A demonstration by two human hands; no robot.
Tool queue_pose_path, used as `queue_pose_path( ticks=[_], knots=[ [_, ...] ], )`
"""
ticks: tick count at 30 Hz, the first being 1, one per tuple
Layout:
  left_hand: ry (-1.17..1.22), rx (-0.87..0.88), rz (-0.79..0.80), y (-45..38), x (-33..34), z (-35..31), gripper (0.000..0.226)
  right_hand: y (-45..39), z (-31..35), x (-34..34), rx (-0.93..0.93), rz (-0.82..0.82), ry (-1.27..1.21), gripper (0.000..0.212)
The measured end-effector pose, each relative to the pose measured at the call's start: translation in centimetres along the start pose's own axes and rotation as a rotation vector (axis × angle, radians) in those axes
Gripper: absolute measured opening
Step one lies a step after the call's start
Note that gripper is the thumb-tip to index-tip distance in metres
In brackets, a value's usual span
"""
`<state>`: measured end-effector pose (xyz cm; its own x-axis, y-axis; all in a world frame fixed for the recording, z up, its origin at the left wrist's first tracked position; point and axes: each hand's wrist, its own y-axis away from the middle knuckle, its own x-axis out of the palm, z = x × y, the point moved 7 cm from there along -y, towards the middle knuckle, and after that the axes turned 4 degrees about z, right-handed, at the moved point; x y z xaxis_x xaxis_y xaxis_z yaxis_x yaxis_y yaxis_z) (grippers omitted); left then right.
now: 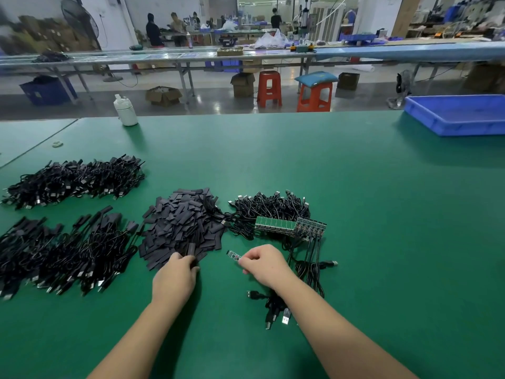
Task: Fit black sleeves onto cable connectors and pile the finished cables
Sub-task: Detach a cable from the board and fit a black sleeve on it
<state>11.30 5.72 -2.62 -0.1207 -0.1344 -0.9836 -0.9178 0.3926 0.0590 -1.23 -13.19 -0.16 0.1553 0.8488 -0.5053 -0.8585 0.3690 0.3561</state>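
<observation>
- The left hand (176,274) has its fingers (191,260) curled into the near edge of the loose heap of black sleeves (185,222); they appear to be closing on one sleeve, though which one cannot be told.
- The right hand (263,265) pinches a bare connector board (232,254) by its cable end, the green tip poking out leftward past the fingers.
- Judged step: pick a single sleeve. Draw it clear of the heap so no neighbours drag along.
- Turn its open mouth toward the board tip, which sits just right of the left fingers, and keep the board level.
- Slide on squarely; a skewed start likely snags a corner.
- Finished cables (62,255) lie well left of both hands on the bench (355,214); unsleeved cables (273,212) lie beyond the right fingers.
</observation>
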Motion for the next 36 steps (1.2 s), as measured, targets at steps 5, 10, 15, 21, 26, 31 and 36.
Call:
queue_pose_path(
  ticks=[5, 10, 15, 21, 26, 31, 36],
  knots=[
    [-0.051, 0.081, -0.060, -0.1, -0.2, -0.7, 0.024, -0.2, -0.9, 1.5, -0.002, -0.003, -0.002, 0.020],
    [-0.053, 0.095, -0.052, -0.5, -0.2, -1.1, 0.023, -0.5, -0.9, 1.9, -0.036, 0.011, 0.012, 0.019],
    [-0.102, 0.086, -0.059, -0.6, -0.2, -1.0, 0.021, -0.6, -2.0, 1.6, 0.010, 0.014, -0.127, 0.019],
    [-0.004, 0.083, -0.047, -0.9, -0.4, -0.8, 0.017, -0.5, -3.4, 1.2, 0.089, 0.028, -0.316, 0.016],
    [0.160, 0.150, -0.079, -0.4, -1.0, -1.6, 0.011, -0.6, -4.3, 0.9, 0.125, 0.020, -0.419, 0.024],
    [0.544, 0.214, 0.006, 0.5, -1.8, -3.7, 0.015, -0.5, -5.3, 0.1, 0.133, 0.036, -0.484, 0.019],
    [0.733, 0.245, 0.209, 1.8, -0.2, -6.4, 0.020, -0.4, -5.8, -0.1, 0.145, 0.038, -0.518, 0.021]
  ],
)
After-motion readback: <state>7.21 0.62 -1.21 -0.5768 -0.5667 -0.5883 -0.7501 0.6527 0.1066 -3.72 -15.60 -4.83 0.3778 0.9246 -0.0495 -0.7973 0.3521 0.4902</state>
